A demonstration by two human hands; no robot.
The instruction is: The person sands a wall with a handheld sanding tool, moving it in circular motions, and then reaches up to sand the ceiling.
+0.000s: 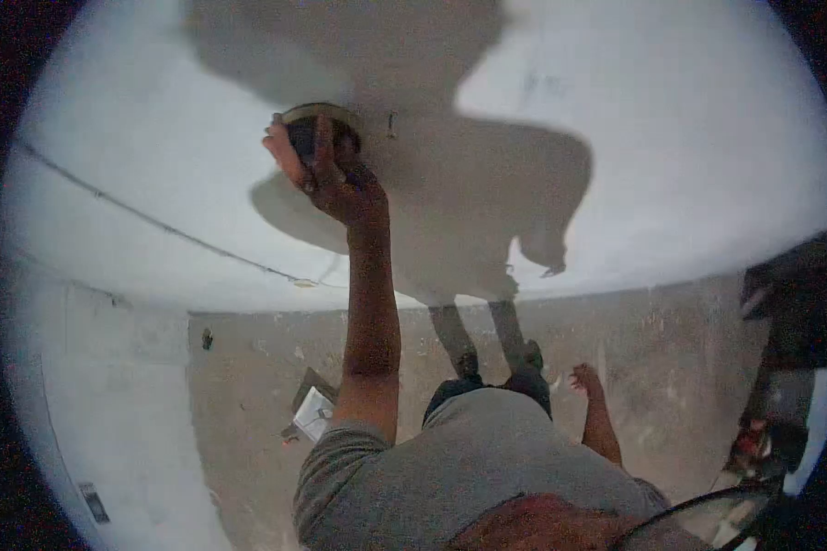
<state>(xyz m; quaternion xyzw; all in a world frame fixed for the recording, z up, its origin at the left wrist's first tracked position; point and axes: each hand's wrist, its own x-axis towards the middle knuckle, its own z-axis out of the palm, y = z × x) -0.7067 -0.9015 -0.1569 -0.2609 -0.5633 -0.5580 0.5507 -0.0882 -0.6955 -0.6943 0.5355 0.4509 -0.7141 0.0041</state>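
Observation:
My left hand (320,165) is raised against the white wall (689,184), its fingers wrapped round a dark block with a pale yellowish edge (303,138). The block's edge lies at the wall surface, and its exact kind is not clear. Low at my right side hangs my right hand (586,378), away from the wall, with fingers loosely apart and nothing seen in them. A large shadow of my body and arm falls across the wall around the block.
A thin cable (156,220) runs along the wall at left. On the worn floor (257,386) lies a white box-like item (313,413) beside a dark piece. A small dark object (208,339) sits farther left. Dark furniture and clutter (753,450) stand at right.

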